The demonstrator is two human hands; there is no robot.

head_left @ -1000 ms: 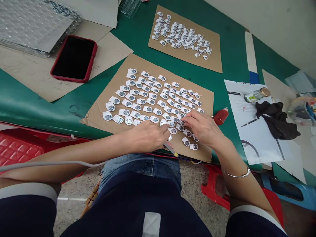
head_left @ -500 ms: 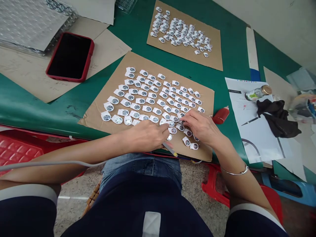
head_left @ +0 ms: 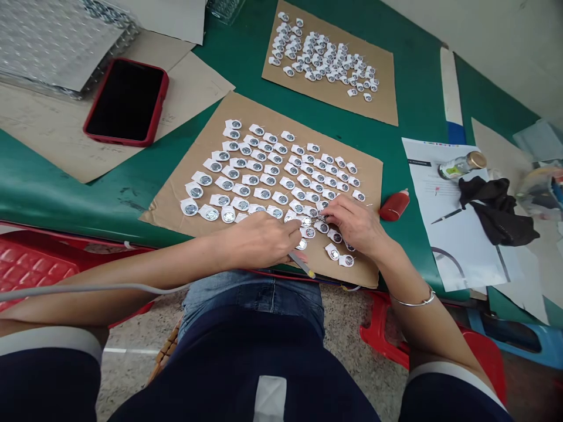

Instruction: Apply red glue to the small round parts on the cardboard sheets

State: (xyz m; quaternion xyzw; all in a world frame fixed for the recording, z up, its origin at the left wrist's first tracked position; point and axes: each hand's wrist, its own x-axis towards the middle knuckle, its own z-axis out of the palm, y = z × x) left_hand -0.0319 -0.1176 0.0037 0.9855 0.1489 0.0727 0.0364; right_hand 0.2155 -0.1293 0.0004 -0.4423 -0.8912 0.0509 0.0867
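Observation:
A brown cardboard sheet (head_left: 176, 205) lies on the green table, bearing rows of small white tags with round metallic pieces (head_left: 263, 193). Over its near edge, my left hand (head_left: 264, 240) is closed around a thin grey tool (head_left: 301, 265) with a yellow tip, which points toward my body. To its right, my right hand (head_left: 352, 223) has thumb and fingertips pinched together at the tags in the lower right part of the sheet. Whatever lies between those fingertips is too small to make out. Some tags near both hands are partly covered.
Behind is a second cardboard sheet (head_left: 378, 114) with many similar tags. A phone in a red case (head_left: 125, 102) lies at the left, near bubble wrap (head_left: 53, 47). On the right are a red bottle (head_left: 394, 205), printed paper (head_left: 466, 258), a small jar (head_left: 461, 166) and black cloth (head_left: 501, 211).
Both hands stay at nearly the same place over the tags. My right wrist and its bracelet have shifted slightly left and up.

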